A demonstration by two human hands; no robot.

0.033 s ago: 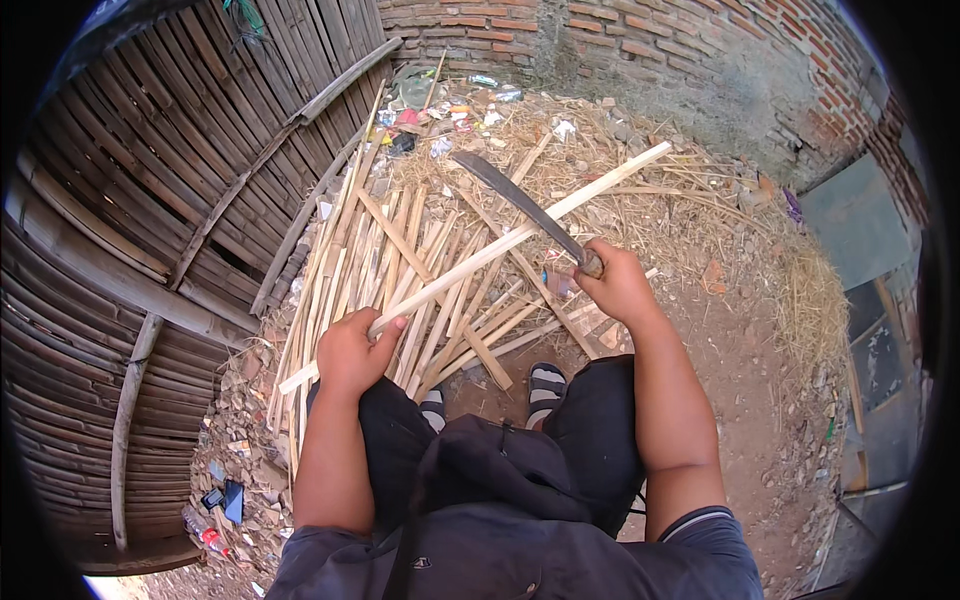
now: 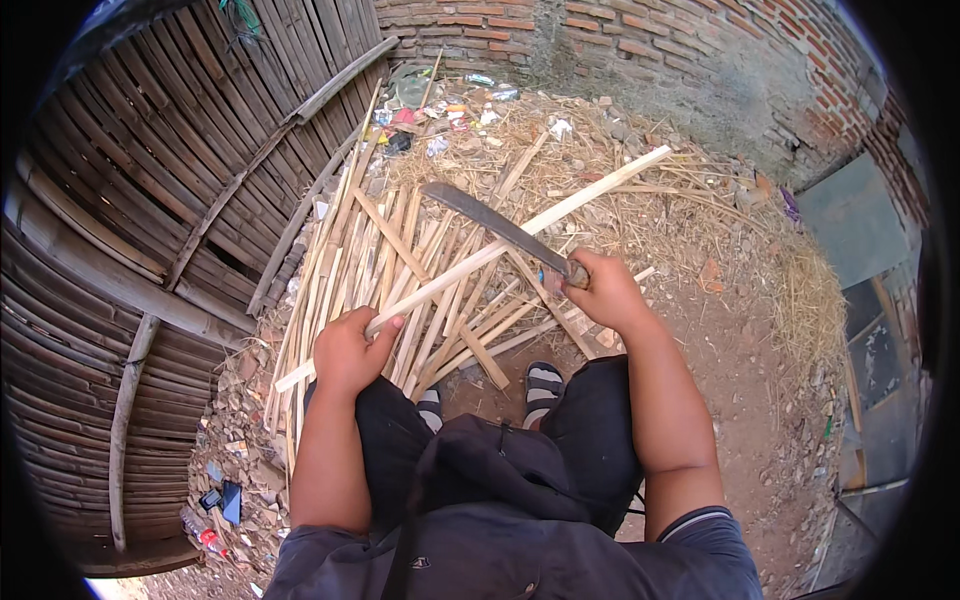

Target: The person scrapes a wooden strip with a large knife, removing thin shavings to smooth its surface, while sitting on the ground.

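A long pale bamboo strip (image 2: 565, 208) runs slantwise from lower left to upper right. My left hand (image 2: 352, 350) is closed around it near its lower end, above my left knee. In my right hand (image 2: 606, 290) is the handle of a machete (image 2: 490, 217), whose dark curved blade points to the upper left. The blade crosses the strip around its middle; whether it bites into the wood I cannot tell. Beneath both lies a loose heap of split bamboo strips (image 2: 400, 250) on the ground.
On the left stands a bamboo slat wall (image 2: 130, 190), and a brick wall (image 2: 640, 40) closes off the back. Dry straw (image 2: 810, 300) and litter (image 2: 425, 125) cover the ground. A bottle (image 2: 205, 530) and a dark phone-like object (image 2: 231, 502) lie at lower left.
The machete has slid down along the strip toward my left hand, its blade now lying flatter. My right hand has shifted slightly left and down. The left hand stays nearly in place.
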